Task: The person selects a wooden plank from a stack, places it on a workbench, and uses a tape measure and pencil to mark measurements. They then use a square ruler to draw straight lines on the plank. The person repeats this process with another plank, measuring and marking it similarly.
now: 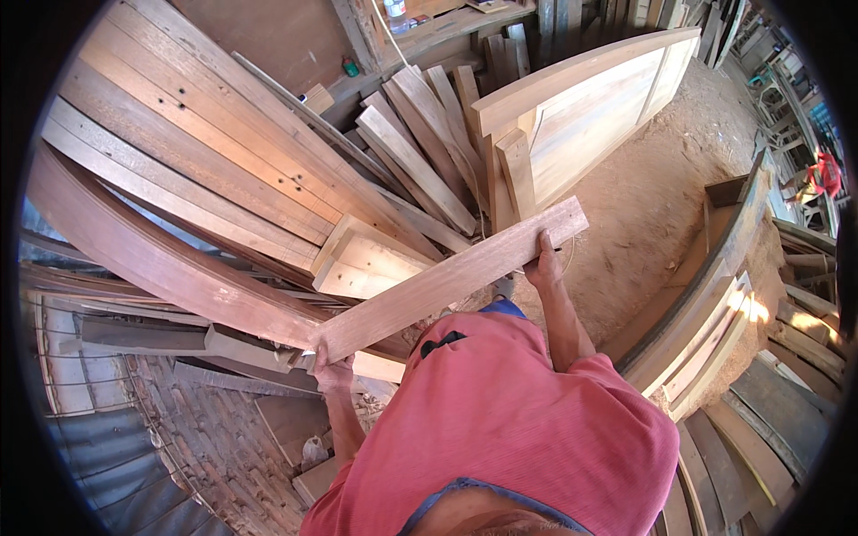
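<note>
A long, flat wooden board point(447, 275) spans the space in front of my body, tilted so that its right end lies farther off. My left hand point(332, 368) grips the near left end, fingers wrapped over the edge. Toward the far right end, my right hand point(543, 263) clasps the board from below, with the thumb up on its face. Just beyond the board's left half sits a pale wooden block-like piece point(371, 259) at the end of several long planks.
Long planks point(206, 134) lie to the left, beside a wide curved board point(170, 246). Upright lumber point(420, 134) leans at the back. A panelled door-like piece point(599, 107) stands on edge at far right, above dusty ground point(643, 205). More boards point(706, 330) are stacked on the right.
</note>
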{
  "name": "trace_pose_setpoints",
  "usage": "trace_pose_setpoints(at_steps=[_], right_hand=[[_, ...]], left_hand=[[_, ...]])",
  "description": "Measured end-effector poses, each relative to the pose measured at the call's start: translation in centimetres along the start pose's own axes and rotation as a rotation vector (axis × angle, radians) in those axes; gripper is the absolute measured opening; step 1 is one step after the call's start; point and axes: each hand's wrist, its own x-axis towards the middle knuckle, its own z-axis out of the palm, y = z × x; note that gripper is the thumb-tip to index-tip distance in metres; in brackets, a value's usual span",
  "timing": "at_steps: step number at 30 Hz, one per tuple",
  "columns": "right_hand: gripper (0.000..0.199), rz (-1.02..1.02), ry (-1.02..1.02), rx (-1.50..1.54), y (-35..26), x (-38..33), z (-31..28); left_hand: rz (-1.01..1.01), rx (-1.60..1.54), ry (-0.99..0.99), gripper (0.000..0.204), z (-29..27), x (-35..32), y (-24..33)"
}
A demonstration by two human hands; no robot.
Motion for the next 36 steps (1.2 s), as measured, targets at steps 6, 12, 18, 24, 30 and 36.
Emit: trace_pose_setpoints(at_steps=[6,12,18,24,30,36], right_hand=[[0.052,-0.028,-0.148,0.031,-1.8,-2.2,3.5],[0.077,-0.022,-0.353,-0.031,-3.4,-5.5,7.1],[0.092,0.066,-0.503,0.170,-5.3,-7.6,9.0],[0.077,0.103,-0.982,0.281,-6.0,-8.1,12.0],[0.076,0.089,-1.112,0.214,-6.5,-10.1,13.7],[0.077,0.098,-1.125,0.211,-6.3,-10.7,14.0]], left_hand=[[0.057,-0.281,0.220,0.066,-2.0,3.2,-2.7],[0.515,0.279,0.085,0.070,-5.0,5.9,-7.0],[0.365,-0.421,0.426,0.041,-4.6,5.7,-7.4],[0.296,-0.564,0.314,0.023,-5.3,5.7,-7.5],[0.263,-0.798,0.053,0.027,-8.1,6.4,-8.3],[0.314,-0.746,0.117,0.020,-8.9,5.7,-9.1]])
